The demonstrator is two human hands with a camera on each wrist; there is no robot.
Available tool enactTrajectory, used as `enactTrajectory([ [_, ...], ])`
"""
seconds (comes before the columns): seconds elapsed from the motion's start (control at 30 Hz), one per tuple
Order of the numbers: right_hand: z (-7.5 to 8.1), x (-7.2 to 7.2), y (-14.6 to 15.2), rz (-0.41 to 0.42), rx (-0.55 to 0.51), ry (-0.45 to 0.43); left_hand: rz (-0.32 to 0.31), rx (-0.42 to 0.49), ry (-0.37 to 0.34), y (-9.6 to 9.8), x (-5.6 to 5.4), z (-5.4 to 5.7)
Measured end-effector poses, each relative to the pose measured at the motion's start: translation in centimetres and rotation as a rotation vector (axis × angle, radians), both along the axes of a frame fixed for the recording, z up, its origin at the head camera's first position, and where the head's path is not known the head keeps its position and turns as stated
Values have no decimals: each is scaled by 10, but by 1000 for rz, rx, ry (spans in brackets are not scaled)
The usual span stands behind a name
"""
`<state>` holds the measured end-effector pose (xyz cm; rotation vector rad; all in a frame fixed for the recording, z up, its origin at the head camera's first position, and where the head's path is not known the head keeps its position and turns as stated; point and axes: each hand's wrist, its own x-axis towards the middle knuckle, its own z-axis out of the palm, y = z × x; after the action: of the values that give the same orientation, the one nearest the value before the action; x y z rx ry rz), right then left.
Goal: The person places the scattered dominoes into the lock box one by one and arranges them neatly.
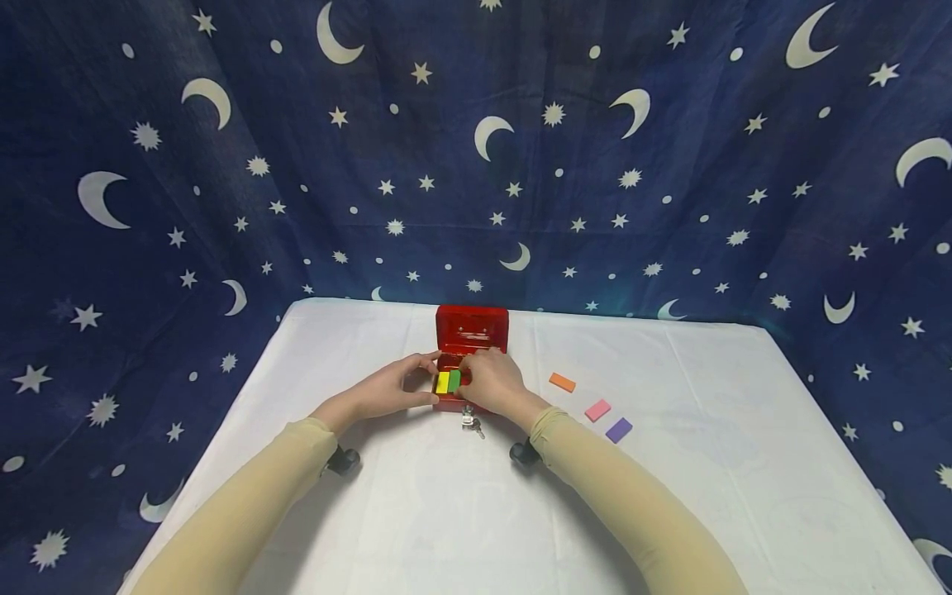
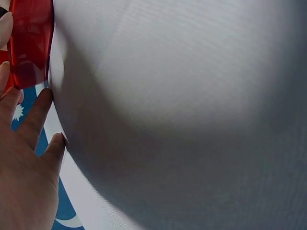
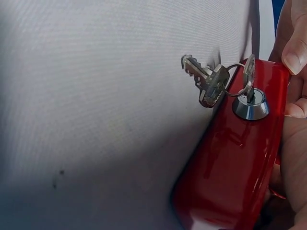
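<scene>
A red metal cash box (image 1: pixel 476 330) stands with its lid raised, a lock and a ring of keys (image 3: pixel 206 84) at its front. Thumb and fingers of my left hand (image 1: pixel 387 387) span the box's left end, gripping it at the front and back. Inside lie a yellow block (image 1: pixel 442 383) and, right beside it, a green block (image 1: pixel 454 381). My right hand (image 1: pixel 494 380) reaches in over the box's right part and pinches the green block between thumb and fingers. This hand hides the right side of the box's inside.
To the right of the box, an orange block (image 1: pixel 562 382), a pink block (image 1: pixel 597 410) and a purple block (image 1: pixel 619 430) lie on the white-covered table (image 1: pixel 431 512). A dark blue curtain (image 1: pixel 439 223) with moons and stars hangs behind the table and along its sides.
</scene>
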<state>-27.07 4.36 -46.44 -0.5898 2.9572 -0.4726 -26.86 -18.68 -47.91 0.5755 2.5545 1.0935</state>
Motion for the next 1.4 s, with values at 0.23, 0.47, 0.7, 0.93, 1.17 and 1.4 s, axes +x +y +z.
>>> enactTrajectory([
  [0.23, 0, 0, 0, -1, 11, 5, 6, -1, -2, 0, -1, -2],
  [0.47, -2, -2, 1, 18, 10, 29, 0, 11, 0, 0, -2, -3],
  [0.7, -3, -2, 1, 12, 14, 14, 5, 10, -7, 0, -1, -2],
  [0.93, -6, -4, 1, 27, 20, 42, -18, 24, -7, 0, -1, -1],
  [1.17, -6, -4, 1, 23, 11, 32, -21, 27, -9, 0, 0, 0],
  [1.4, -6, -3, 1, 23, 5, 32, -16, 28, -17, 0, 0, 0],
])
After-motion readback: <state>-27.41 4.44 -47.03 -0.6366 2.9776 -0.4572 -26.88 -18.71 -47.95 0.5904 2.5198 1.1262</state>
